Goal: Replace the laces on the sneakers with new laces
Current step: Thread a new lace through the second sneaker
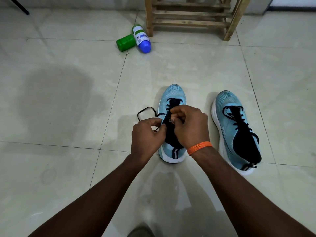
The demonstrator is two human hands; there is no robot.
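At centre frame, the left hand (147, 134) pinches the black lace (145, 112) taut beside the sneaker (171, 98) on the floor (68, 100), probably to steady it, while the right hand's (189, 125) fingers press together at an eyelet; the second sneaker (229, 124) waits right.

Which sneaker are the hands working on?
The left sneaker, under both hands, with a loose black lace trailing out. The right sneaker sits untouched, laced.
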